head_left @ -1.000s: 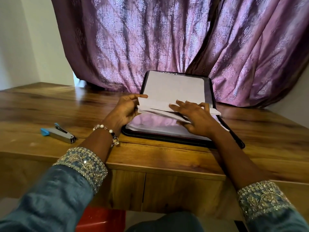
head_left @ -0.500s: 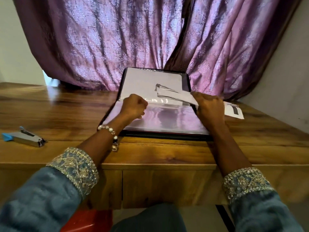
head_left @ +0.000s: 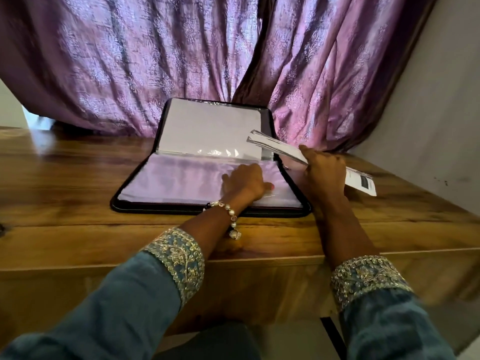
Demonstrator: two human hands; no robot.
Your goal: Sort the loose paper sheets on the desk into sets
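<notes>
Purple curtains [head_left: 181, 61] hang behind the wooden bench [head_left: 65, 203], on which an open black folder [head_left: 161, 201] is laid. A bundle of paper sheets [head_left: 280, 149] is gripped in the right hand [head_left: 322, 172] above the folder's right edge, while the left hand [head_left: 244, 183] is pressed flat on a clear sleeve. No sorted sets are seen, so sorting is judged barely begun.

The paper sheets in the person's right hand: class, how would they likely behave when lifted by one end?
The paper sheets look thin, so probably light and floppy. The right hand grips them mid-length, and loose sheets might fan apart.
</notes>
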